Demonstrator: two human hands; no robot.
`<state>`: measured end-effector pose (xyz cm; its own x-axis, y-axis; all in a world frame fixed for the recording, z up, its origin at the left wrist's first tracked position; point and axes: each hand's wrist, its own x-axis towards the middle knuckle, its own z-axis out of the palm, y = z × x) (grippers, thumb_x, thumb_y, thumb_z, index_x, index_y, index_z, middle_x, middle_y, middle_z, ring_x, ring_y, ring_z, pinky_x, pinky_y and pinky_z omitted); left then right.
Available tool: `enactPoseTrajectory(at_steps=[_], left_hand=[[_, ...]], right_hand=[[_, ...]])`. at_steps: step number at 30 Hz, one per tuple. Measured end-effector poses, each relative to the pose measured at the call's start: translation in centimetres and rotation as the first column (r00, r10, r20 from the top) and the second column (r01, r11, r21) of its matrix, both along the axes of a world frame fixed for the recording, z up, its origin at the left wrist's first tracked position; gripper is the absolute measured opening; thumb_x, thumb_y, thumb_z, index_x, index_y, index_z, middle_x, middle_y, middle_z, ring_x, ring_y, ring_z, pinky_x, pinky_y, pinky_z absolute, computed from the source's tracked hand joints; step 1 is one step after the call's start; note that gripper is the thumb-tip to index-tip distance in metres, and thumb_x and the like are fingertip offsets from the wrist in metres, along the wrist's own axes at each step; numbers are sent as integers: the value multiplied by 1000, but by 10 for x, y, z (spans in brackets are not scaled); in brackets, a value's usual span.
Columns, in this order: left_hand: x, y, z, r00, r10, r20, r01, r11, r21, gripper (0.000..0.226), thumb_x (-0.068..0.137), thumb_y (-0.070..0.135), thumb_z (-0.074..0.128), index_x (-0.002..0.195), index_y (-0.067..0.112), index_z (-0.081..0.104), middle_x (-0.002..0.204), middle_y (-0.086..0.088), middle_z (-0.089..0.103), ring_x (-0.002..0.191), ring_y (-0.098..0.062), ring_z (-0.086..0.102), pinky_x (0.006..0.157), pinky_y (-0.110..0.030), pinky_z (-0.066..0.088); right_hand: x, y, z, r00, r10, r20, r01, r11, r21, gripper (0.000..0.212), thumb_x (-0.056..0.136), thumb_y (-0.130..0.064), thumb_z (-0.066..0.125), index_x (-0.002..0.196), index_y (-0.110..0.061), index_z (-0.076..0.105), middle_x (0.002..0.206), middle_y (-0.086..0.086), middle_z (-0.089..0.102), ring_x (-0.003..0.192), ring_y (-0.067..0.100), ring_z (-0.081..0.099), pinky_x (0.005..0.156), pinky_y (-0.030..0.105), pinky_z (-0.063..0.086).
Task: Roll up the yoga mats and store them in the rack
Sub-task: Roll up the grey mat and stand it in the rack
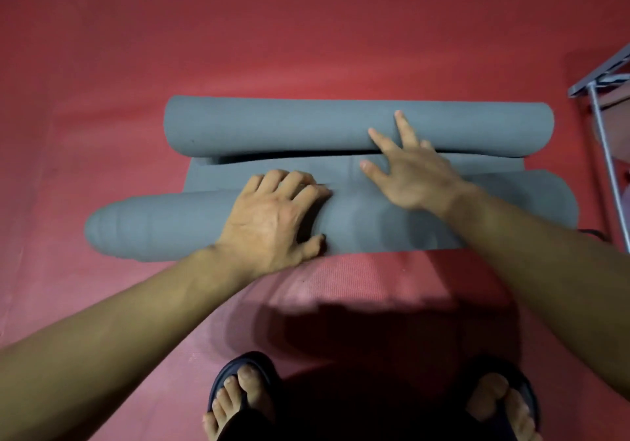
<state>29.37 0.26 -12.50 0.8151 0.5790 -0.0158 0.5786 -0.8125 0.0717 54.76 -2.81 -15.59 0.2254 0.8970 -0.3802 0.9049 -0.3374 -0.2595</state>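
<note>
A grey yoga mat lies on the red floor, rolled from the near end into a thick roll. Its far end curls into a second roll, and a short flat strip joins the two. My left hand grips the near roll, fingers curled over its top and thumb against its near side. My right hand reaches past the near roll with fingers spread and straight, fingertips touching the far roll. A metal rack stands at the right edge, only partly in view.
A pink-red mat lies spread on the floor under the grey one, reaching back to my feet in dark sandals. Red floor stretches beyond and to the left. The rack's thin leg stands close to the rolls' right ends.
</note>
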Motion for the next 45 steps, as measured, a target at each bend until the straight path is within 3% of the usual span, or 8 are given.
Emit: enactPoseTrajectory(at_steps=[4,11,15,19,26,35,40,45], left_hand=[[0,-20,-11,988,151,28,-153,985,85,63,87,56,49,141,23,50,137,-3,56,116,-33,54,94,-46,42],[23,26,-22,937,154,-312,-160,987,6,147,43,92,63,155,14,9,154,-5,32,137,-32,35,112,-51,26],[36,66,-16,949,89,-301,-122,988,-93,132,45,86,67,151,21,21,144,0,44,126,-27,49,104,-47,37],[34,71,-16,949,40,-311,-71,993,-90,127,45,87,61,148,22,26,136,0,50,119,-26,55,95,-44,42],[5,21,-16,955,27,-294,-71,988,-140,123,45,85,63,146,21,32,137,2,53,117,-26,59,96,-42,44],[-10,4,-5,938,-16,-347,-83,960,-268,122,44,87,61,149,35,25,142,8,49,123,-21,53,101,-40,41],[-29,13,-7,998,15,55,-11,997,-71,78,62,77,64,127,33,59,121,4,56,100,-26,54,82,-43,48],[-31,-1,-17,981,149,125,-153,988,20,57,93,63,39,133,28,60,131,1,63,112,-29,60,93,-42,46]], right_hand=[[6,28,6,1000,-6,15,6,1000,24,71,93,-71,32,155,-43,13,166,-2,-11,139,45,23,112,52,28],[-1,13,20,1000,21,20,-23,995,94,73,93,-70,35,156,-39,14,165,-4,-14,147,44,11,117,53,22],[-3,8,17,991,91,93,-101,989,104,74,91,-71,35,155,-37,21,166,2,-5,149,41,8,119,53,17],[-6,-6,17,986,79,147,-107,974,197,80,85,-73,27,142,-21,46,136,11,46,123,34,41,107,46,34],[-25,-57,16,959,169,229,-205,968,146,81,84,-74,25,133,-17,56,120,11,61,109,35,53,96,46,41],[-34,-63,29,992,125,32,-119,983,-140,96,78,-83,18,157,-32,-1,166,8,1,152,30,-3,119,50,14],[-15,-17,26,997,77,10,-76,995,-57,92,83,-80,40,156,-39,4,163,3,-23,151,31,-14,120,54,10],[-14,3,35,996,67,51,-67,998,-7,85,88,-74,39,157,-36,8,165,11,-12,151,32,-11,119,53,12]])
